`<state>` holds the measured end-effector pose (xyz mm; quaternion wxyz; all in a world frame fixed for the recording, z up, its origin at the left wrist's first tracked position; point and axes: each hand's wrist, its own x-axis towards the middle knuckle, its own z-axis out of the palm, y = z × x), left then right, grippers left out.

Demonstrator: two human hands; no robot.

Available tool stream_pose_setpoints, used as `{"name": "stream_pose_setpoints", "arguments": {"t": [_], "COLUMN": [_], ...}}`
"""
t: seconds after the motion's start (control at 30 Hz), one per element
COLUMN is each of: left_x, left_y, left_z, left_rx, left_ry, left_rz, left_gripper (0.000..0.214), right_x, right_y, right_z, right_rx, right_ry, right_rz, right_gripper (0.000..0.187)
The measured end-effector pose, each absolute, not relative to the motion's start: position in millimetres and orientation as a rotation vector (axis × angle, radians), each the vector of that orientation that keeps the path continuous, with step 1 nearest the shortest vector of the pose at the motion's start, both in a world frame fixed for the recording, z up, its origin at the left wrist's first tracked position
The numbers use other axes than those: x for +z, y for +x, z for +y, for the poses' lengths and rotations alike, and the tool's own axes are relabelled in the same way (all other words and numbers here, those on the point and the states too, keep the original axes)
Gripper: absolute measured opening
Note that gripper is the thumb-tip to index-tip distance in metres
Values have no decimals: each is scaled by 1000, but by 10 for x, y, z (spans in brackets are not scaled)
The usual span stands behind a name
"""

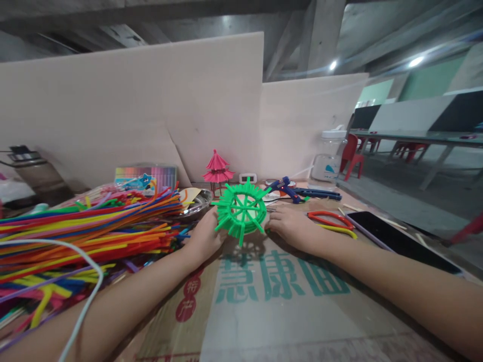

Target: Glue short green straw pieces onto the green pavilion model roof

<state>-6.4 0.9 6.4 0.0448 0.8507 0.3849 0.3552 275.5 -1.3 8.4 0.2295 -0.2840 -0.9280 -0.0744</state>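
Note:
A green wheel-shaped piece made of pipe cleaners (244, 210) is held up above the sheet, with spokes inside a ring and short ends sticking out around it. My left hand (207, 232) grips its left side, the fingertips hidden behind the green. Close by its right edge is my right hand (289, 227), fingers bent and drawn together; whatever is in them is too small to make out. Behind the wheel stands a pink tiered pagoda-like model (218, 171) on thin legs.
Bundles of coloured pipe cleaners (90, 236) cover the left side, crossed by a white cable (98, 274). Toward the back are a metal bowl (199, 203), a marker set (145, 178) and a blue glue gun (287, 188). Orange-handled pliers (332, 219), a phone (396, 241) and a clear jug (327, 156) lie right.

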Motion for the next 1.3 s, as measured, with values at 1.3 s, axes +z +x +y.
{"name": "stream_pose_setpoints", "arguments": {"t": [1.3], "left_x": [121], "left_y": [-39], "left_z": [-41], "left_rx": [1163], "left_ry": [2531], "left_rz": [1151], "left_gripper": [36], "right_x": [215], "right_y": [2304], "right_z": [-521], "right_rx": [1437], "right_ry": [-920], "right_rz": [-1409], "right_gripper": [44]}}
